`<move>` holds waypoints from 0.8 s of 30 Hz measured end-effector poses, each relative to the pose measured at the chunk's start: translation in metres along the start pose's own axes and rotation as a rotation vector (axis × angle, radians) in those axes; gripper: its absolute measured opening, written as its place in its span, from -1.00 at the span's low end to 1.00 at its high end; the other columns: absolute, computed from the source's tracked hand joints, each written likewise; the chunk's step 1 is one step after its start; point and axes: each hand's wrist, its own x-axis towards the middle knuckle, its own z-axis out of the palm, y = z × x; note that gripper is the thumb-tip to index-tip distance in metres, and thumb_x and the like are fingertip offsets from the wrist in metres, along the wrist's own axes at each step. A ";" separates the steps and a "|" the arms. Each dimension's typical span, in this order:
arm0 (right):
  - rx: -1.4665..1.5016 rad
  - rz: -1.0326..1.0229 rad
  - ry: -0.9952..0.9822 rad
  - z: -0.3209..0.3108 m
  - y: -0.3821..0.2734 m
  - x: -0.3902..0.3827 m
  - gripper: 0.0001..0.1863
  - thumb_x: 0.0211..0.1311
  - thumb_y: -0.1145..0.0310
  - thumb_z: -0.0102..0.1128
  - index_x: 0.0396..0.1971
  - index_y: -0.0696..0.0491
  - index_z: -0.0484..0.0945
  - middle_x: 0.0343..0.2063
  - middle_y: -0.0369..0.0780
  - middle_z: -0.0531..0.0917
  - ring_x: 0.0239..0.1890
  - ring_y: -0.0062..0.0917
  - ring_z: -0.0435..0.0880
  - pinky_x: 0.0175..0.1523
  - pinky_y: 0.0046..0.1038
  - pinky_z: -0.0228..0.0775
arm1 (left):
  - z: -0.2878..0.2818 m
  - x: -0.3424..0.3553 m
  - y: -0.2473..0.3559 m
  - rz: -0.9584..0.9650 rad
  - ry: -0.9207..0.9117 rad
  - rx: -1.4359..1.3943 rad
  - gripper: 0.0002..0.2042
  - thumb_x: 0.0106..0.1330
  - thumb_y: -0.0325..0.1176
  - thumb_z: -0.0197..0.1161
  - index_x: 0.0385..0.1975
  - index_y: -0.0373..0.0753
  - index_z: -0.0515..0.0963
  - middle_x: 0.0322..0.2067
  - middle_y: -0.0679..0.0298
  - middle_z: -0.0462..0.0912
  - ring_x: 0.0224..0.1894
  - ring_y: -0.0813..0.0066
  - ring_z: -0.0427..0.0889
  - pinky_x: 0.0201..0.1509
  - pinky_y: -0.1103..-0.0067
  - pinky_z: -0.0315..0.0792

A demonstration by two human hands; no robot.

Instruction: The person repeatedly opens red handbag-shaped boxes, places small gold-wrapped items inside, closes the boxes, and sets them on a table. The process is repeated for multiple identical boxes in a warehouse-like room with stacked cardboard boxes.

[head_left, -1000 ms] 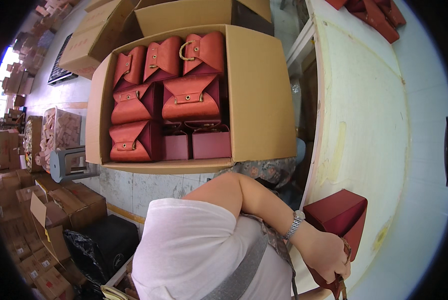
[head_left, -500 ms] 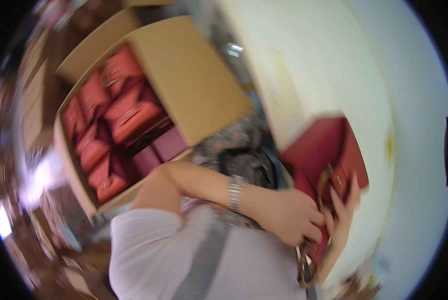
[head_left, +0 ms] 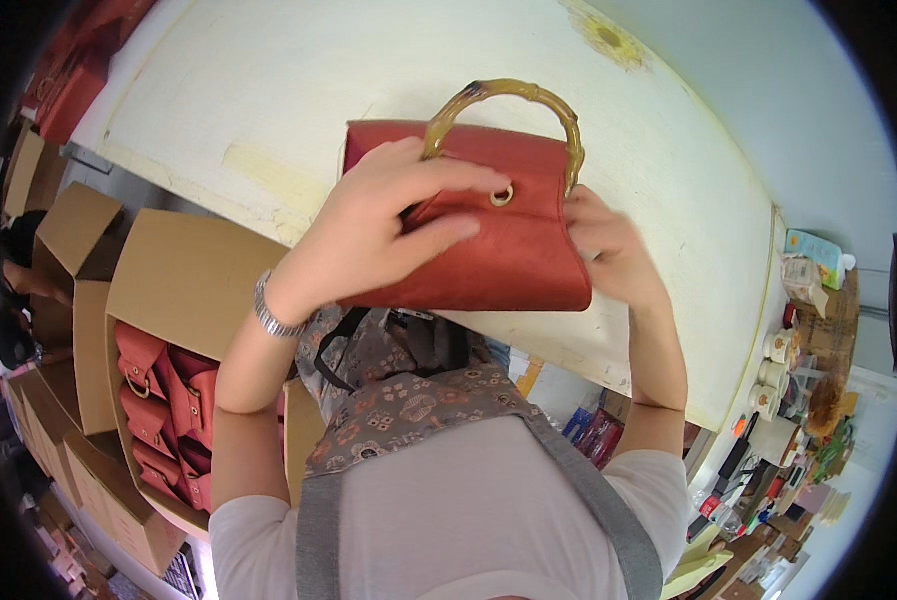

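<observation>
A red handbag (head_left: 458, 262) with a curved, bamboo-style handle (head_left: 528, 92) is in front of me at the near edge of the white table. A small gold ring clasp (head_left: 501, 195) sits on its flap. My left hand (head_left: 378, 215), with a metal watch at the wrist, lies across the bag's left front. Its thumb and index finger are apart, the index tip beside the clasp. At the bag's right side, my right hand (head_left: 608, 245) has its fingers bent around the edge near the handle's base. Some of those fingertips are hidden and the hand is slightly blurred.
The white table (head_left: 688, 300) stretches beyond the bag to a pale wall. An open cardboard box (head_left: 193, 255) holding several red bags stands at my lower left. More red bags (head_left: 78, 85) lie at the far left. Small goods and a bottle (head_left: 718, 515) crowd the right.
My view has swung round, bringing the handbag from the right to the middle. Its handle now stands up above it. My left hand has loosened from a curled grip and spread over the front.
</observation>
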 end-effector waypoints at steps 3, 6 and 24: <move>-0.277 -0.094 -0.021 0.009 -0.008 -0.003 -0.85 0.00 0.51 0.19 -0.37 0.13 0.63 0.03 -0.22 0.55 0.08 -0.30 0.42 0.13 -0.31 0.26 | 0.002 -0.021 0.008 0.118 -0.013 -0.093 -0.61 0.08 -0.49 0.35 -0.02 -0.17 0.56 -0.13 0.19 0.64 -0.05 0.18 0.57 -0.05 0.42 0.45; -0.614 -0.239 0.019 0.020 -0.021 0.003 -0.83 -0.08 0.45 0.23 -0.42 0.16 0.58 0.03 -0.27 0.54 0.08 -0.31 0.44 0.12 -0.30 0.27 | 0.006 -0.037 0.028 0.118 -0.078 -0.022 -0.60 0.08 -0.49 0.34 -0.02 -0.13 0.58 -0.31 0.18 0.64 -0.29 0.20 0.59 -0.20 0.40 0.45; 0.238 0.131 0.380 -0.083 0.034 0.172 -0.57 0.45 0.14 -0.21 -0.16 0.20 0.53 -0.26 -0.16 0.58 -0.25 -0.49 0.55 -0.11 -0.43 0.44 | 0.025 0.001 -0.016 -0.128 -0.281 0.557 -0.38 0.24 -0.03 0.20 0.22 -0.27 0.31 0.32 -0.01 0.17 0.39 -0.03 0.04 0.40 0.25 0.02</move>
